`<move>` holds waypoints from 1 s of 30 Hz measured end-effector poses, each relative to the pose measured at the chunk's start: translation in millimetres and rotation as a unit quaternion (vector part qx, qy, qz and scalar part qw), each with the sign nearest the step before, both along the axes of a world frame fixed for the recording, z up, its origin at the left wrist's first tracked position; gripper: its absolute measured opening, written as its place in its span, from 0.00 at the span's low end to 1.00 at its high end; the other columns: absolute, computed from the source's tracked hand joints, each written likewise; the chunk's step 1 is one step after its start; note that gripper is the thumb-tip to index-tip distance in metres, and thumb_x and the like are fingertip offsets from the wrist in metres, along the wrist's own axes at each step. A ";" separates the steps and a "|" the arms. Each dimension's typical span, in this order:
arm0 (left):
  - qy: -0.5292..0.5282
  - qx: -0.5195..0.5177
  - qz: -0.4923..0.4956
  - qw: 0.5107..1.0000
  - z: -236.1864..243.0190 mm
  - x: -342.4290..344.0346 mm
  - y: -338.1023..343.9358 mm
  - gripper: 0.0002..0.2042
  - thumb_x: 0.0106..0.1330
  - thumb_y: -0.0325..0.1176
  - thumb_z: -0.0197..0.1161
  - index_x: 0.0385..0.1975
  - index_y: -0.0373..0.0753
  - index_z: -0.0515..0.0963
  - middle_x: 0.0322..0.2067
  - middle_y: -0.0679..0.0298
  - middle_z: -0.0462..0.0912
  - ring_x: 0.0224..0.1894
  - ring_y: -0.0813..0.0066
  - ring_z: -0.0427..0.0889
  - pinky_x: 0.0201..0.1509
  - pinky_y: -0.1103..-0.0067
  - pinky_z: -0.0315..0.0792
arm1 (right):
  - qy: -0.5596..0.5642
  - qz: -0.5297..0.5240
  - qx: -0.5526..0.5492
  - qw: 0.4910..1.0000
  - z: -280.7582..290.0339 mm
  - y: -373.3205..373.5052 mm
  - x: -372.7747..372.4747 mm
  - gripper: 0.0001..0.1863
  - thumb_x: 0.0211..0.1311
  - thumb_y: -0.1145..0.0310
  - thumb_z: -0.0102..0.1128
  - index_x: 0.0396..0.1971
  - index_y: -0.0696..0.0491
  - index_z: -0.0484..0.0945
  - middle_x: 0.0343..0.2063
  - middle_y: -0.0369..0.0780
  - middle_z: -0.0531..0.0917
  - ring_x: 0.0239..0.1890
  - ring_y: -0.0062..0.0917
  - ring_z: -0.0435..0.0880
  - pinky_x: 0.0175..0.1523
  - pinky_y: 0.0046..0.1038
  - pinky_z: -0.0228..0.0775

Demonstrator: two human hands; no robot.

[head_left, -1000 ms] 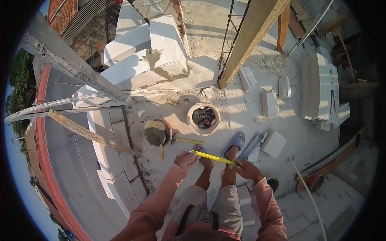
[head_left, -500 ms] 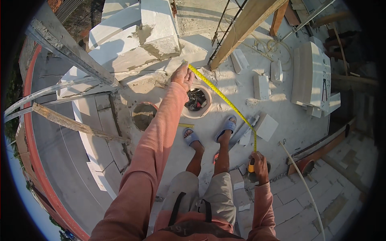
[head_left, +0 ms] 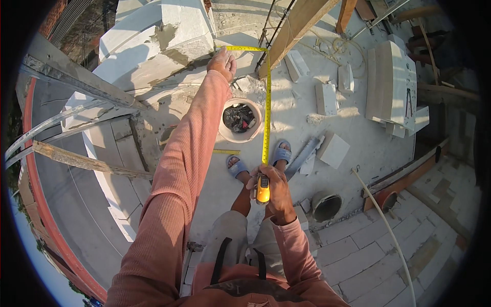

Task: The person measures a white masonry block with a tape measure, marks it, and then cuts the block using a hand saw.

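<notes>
My right hand (head_left: 276, 190) grips the yellow and black case of a tape measure (head_left: 263, 190), held in front of my shorts. From it the yellow blade (head_left: 267, 110) runs out ahead, then folds sharply left beside the wooden post (head_left: 291, 38). My left hand (head_left: 222, 64) reaches far out, its fingers closed at the blade's free end, beside the corner of the stacked white blocks (head_left: 184, 30). Exactly how the fingertips pinch it is hard to see. Below that hand stands a round bucket (head_left: 240, 137) holding dark scraps.
A handsaw (head_left: 305, 153) and a white block (head_left: 333, 150) lie right of my sandals. Several blocks (head_left: 326, 99) sit farther right, near a larger block stack (head_left: 393, 87). An empty-looking bucket (head_left: 327, 206) stands near right. Slanting metal and wooden props cross the left side.
My right hand has brought the tape case leftward, in front of my body. My left hand has moved forward to the block corner, and the blade, formerly slanting, now has a sharp fold.
</notes>
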State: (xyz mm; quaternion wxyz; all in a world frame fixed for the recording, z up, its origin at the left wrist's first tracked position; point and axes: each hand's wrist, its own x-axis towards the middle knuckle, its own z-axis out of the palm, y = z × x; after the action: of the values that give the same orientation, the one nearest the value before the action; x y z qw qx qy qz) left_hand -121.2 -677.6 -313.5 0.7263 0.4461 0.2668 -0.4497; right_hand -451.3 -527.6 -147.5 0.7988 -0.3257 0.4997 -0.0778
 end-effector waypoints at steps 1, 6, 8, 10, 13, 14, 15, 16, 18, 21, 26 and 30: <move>0.001 0.004 0.012 1.000 0.6 3.1 -3.3 0.19 0.71 0.38 0.69 0.60 0.47 0.78 0.58 0.68 0.80 0.55 0.73 0.76 0.56 0.76 0.76 | -0.002 -0.014 0.004 1.000 1.8 -0.1 1.9 0.23 0.77 0.57 0.42 0.37 0.62 0.79 0.24 0.44 0.85 0.21 0.27 0.84 0.29 0.26 0.77; 0.007 0.008 0.034 0.999 2.3 4.6 -7.3 0.20 0.70 0.39 0.72 0.59 0.45 0.78 0.57 0.65 0.81 0.54 0.72 0.78 0.54 0.77 0.76 | 0.008 -0.021 -0.020 1.000 4.6 -9.7 18.0 0.22 0.77 0.58 0.42 0.37 0.62 0.80 0.25 0.45 0.85 0.21 0.27 0.84 0.29 0.27 0.78; 0.005 -0.006 0.046 0.999 3.7 1.6 -5.9 0.19 0.70 0.40 0.71 0.59 0.46 0.79 0.57 0.65 0.81 0.54 0.72 0.78 0.53 0.78 0.76 | -0.002 -0.044 0.020 0.999 2.7 -18.3 29.3 0.22 0.77 0.58 0.43 0.38 0.62 0.79 0.26 0.45 0.85 0.21 0.28 0.84 0.29 0.27 0.79; 0.006 -0.012 0.052 0.999 7.1 -1.2 -6.2 0.19 0.70 0.40 0.71 0.59 0.46 0.79 0.56 0.67 0.82 0.53 0.73 0.78 0.53 0.79 0.76 | -0.014 -0.061 0.047 0.997 0.3 -27.5 41.4 0.22 0.76 0.59 0.43 0.39 0.63 0.79 0.26 0.46 0.85 0.22 0.28 0.84 0.29 0.28 0.79; 0.009 -0.001 0.056 0.998 14.9 -1.4 -11.3 0.19 0.71 0.41 0.70 0.58 0.47 0.79 0.55 0.69 0.83 0.52 0.74 0.79 0.53 0.79 0.76 | -0.024 -0.091 0.076 0.993 -1.5 -38.8 56.6 0.20 0.75 0.61 0.44 0.41 0.64 0.79 0.25 0.49 0.85 0.22 0.32 0.84 0.29 0.31 0.81; 0.014 0.009 0.061 0.998 16.2 -0.8 -14.2 0.18 0.71 0.42 0.70 0.58 0.47 0.79 0.54 0.70 0.83 0.52 0.74 0.80 0.53 0.79 0.76 | -0.039 -0.095 0.087 0.991 -1.5 -41.6 60.3 0.20 0.75 0.61 0.45 0.41 0.64 0.79 0.25 0.50 0.85 0.22 0.33 0.84 0.29 0.32 0.81; 0.020 0.019 0.065 0.998 15.7 0.1 -16.8 0.18 0.72 0.42 0.70 0.58 0.47 0.79 0.53 0.71 0.84 0.52 0.74 0.80 0.53 0.79 0.76 | -0.054 -0.099 0.098 0.989 -1.5 -43.5 63.1 0.20 0.75 0.62 0.45 0.41 0.64 0.79 0.25 0.50 0.85 0.22 0.34 0.84 0.29 0.32 0.81; 0.018 0.024 0.069 0.997 12.9 1.7 -19.1 0.18 0.72 0.42 0.69 0.58 0.47 0.79 0.52 0.71 0.84 0.52 0.75 0.80 0.52 0.80 0.76 | -0.054 -0.115 0.104 0.986 -1.5 -45.1 65.2 0.20 0.75 0.62 0.45 0.42 0.64 0.79 0.25 0.51 0.85 0.22 0.34 0.84 0.29 0.33 0.81; 0.009 0.027 0.077 0.997 -0.1 4.9 -23.6 0.17 0.73 0.42 0.69 0.58 0.47 0.79 0.51 0.71 0.85 0.52 0.76 0.81 0.51 0.81 0.77 | -0.063 -0.118 0.124 0.983 -2.0 -46.5 67.7 0.19 0.76 0.62 0.45 0.44 0.65 0.77 0.26 0.52 0.85 0.21 0.37 0.84 0.27 0.33 0.80; -0.019 -0.007 0.072 0.997 -32.3 11.3 -28.1 0.17 0.74 0.41 0.68 0.59 0.46 0.79 0.52 0.70 0.85 0.54 0.76 0.81 0.48 0.82 0.77 | -0.071 -0.120 0.130 0.982 -3.9 -47.1 69.4 0.20 0.78 0.61 0.43 0.46 0.65 0.75 0.27 0.53 0.84 0.20 0.38 0.84 0.27 0.32 0.79; -0.020 -0.012 0.086 0.996 -45.3 13.3 -35.4 0.19 0.74 0.39 0.67 0.62 0.45 0.77 0.57 0.68 0.84 0.53 0.76 0.81 0.47 0.83 0.77 | -0.081 -0.118 0.146 0.979 -7.6 -46.5 72.5 0.21 0.75 0.60 0.46 0.43 0.65 0.78 0.25 0.50 0.84 0.20 0.37 0.83 0.28 0.35 0.79; -0.023 0.022 0.087 0.996 -1.4 3.5 -26.4 0.20 0.75 0.39 0.66 0.63 0.44 0.76 0.58 0.67 0.84 0.54 0.75 0.81 0.49 0.83 0.77 | -0.105 -0.111 0.132 0.979 -6.4 -44.4 74.5 0.21 0.76 0.59 0.45 0.44 0.65 0.77 0.25 0.51 0.84 0.20 0.37 0.84 0.28 0.33 0.79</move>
State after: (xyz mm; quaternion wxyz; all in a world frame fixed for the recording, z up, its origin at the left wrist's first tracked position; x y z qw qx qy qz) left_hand -117.7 -704.0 -314.9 0.7584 0.4474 0.2981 -0.3685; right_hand -376.8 -572.0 -153.9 0.8692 -0.1497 0.4522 -0.1327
